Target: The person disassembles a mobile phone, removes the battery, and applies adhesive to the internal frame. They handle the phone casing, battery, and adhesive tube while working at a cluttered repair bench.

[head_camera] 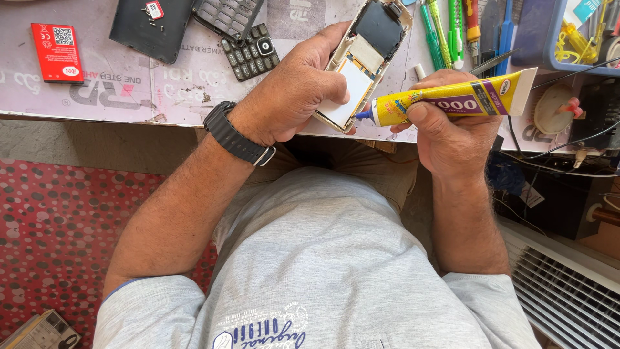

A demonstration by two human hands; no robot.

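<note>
My left hand (pixel 298 90), with a black watch at the wrist, grips an opened mobile phone body (pixel 365 58) by its lower left side, holding it over the workbench edge. The phone shows a white panel and a dark recess in a gold frame. My right hand (pixel 445 129) is closed around a yellow glue tube (pixel 452 100) with a blue nozzle. The nozzle tip touches the phone's lower right edge.
On the workbench (pixel 129 97) lie a red battery (pixel 57 52), a black back cover (pixel 152 29), a loose keypad (pixel 250 53) and a keypad frame (pixel 227 16). Green and orange screwdrivers (pixel 445 29) and a blue tray (pixel 555 32) sit far right. A red dotted floor (pixel 58 226) is below.
</note>
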